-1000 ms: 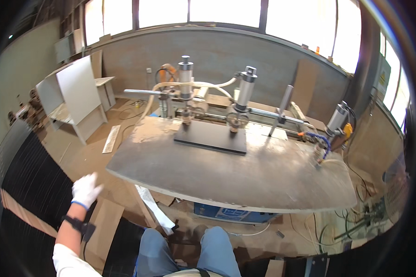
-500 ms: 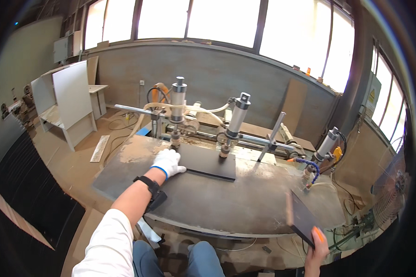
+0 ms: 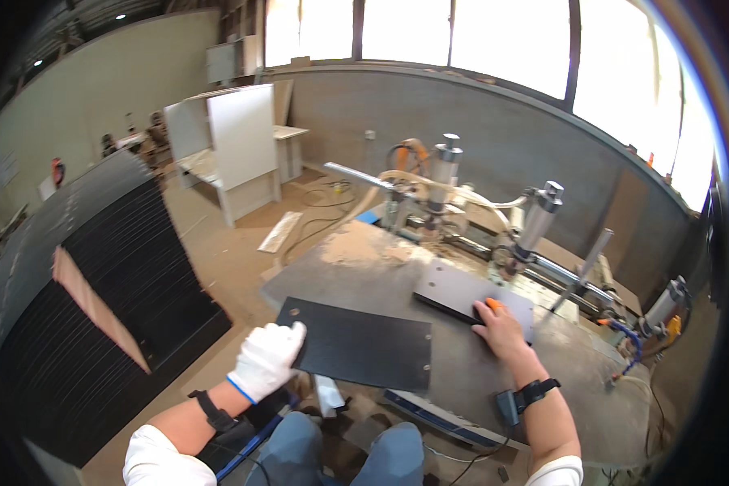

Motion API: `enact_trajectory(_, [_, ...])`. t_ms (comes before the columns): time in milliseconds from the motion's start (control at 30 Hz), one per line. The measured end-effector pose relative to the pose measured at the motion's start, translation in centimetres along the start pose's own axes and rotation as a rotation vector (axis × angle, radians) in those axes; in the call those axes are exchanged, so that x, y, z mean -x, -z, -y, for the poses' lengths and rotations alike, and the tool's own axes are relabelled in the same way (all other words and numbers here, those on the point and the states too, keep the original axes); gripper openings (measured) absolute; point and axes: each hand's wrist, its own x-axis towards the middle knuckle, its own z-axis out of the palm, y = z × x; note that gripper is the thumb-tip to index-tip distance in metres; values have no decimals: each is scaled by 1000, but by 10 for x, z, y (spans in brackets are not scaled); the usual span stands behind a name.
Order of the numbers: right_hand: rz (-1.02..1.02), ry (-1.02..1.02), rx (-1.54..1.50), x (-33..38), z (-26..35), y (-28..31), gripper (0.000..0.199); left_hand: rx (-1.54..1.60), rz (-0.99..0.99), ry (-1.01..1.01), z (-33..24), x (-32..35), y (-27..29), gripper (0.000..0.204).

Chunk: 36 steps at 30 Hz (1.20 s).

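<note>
In my left hand [image 3: 266,362], covered by a white glove with a blue cuff, is a black rectangular panel [image 3: 363,340]. The hand grips its left edge, thumb on top, and small holes show near its corners. The panel is held up over the table's front edge. My right hand [image 3: 500,328] is bare with orange on one finger. Its fingers close over the front edge of a second dark panel [image 3: 454,285], which lies on the worktable [image 3: 494,381] below the upright cylinders. This panel also has small holes at its left end.
Behind the second panel stands a machine with metal cylinders [image 3: 536,217], a long rail and hoses. A tall stack of dark panels [image 3: 130,267] rises at the left. Sawdust [image 3: 356,247] covers the table's far left corner. A white cabinet frame [image 3: 243,146] stands farther back.
My left hand has lifted the first panel off the table and brought it nearer and left. My right hand has carried its panel from the right onto the table by the cylinders. The view has turned left.
</note>
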Motion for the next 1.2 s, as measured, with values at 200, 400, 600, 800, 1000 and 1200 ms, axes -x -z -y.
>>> enact_trajectory(200, [16,32,-40,-44,9,-36,51,-333,-19,286,100,125,2,48])
enact_trajectory(400, [73,-55,47,-46,28,-26,54,-345,153,685,169,181,-30,53])
enact_trajectory(600, [-138,-101,-131,33,38,43,61,-305,401,827,219,198,-78,85])
enact_trajectory(800, [-305,-494,8,288,9,101,56,-217,891,783,269,174,-96,55])
enact_trajectory(1000, [456,-1619,332,571,150,112,121,-333,1020,556,274,153,-80,59])
enact_trajectory(1200, [178,-1477,558,605,218,69,78,16,129,198,123,43,-28,44])
